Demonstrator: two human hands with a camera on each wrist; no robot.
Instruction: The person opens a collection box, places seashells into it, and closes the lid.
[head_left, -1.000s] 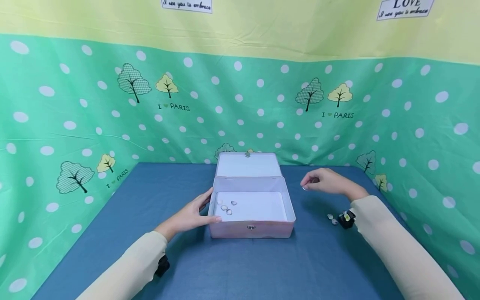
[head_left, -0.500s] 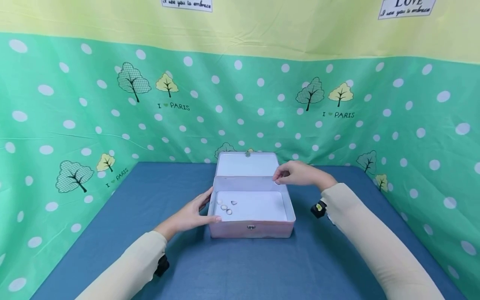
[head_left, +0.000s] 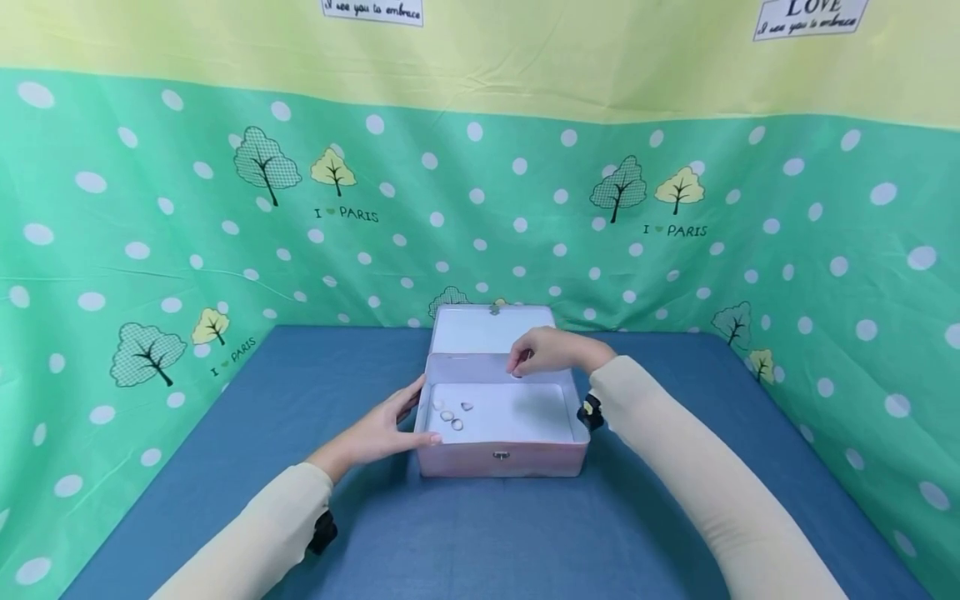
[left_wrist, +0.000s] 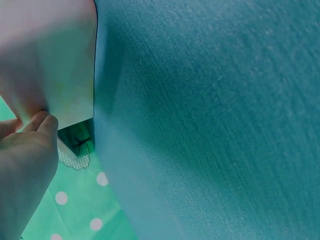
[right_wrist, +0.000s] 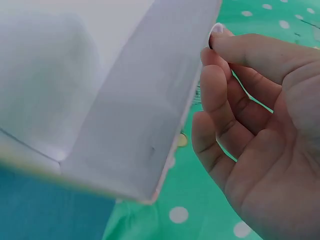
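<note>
A pink tin box (head_left: 459, 460) stands on the blue table, its lid (head_left: 480, 329) tipped back and its inside white. Several small seashells (head_left: 457, 424) lie on the floor of the box toward the left. My left hand (head_left: 378, 429) holds the box at its front left corner, thumb over the rim and fingers along the outer left wall. Above the back part of the box, my right hand (head_left: 551, 350) pinches one small pale shell (right_wrist: 217, 29) between thumb and fingertips. In the right wrist view the other fingers are loosely bent.
The blue cloth-covered table (head_left: 360, 533) spreads around the box. Behind and beside it hangs a green and yellow printed curtain (head_left: 480, 225). My right sleeve (head_left: 697, 467) crosses the table's right side.
My right hand has moved left, from beside the box to above it, carrying the shell. The shells on the table at right are now behind the arm. My left hand has stayed put.
</note>
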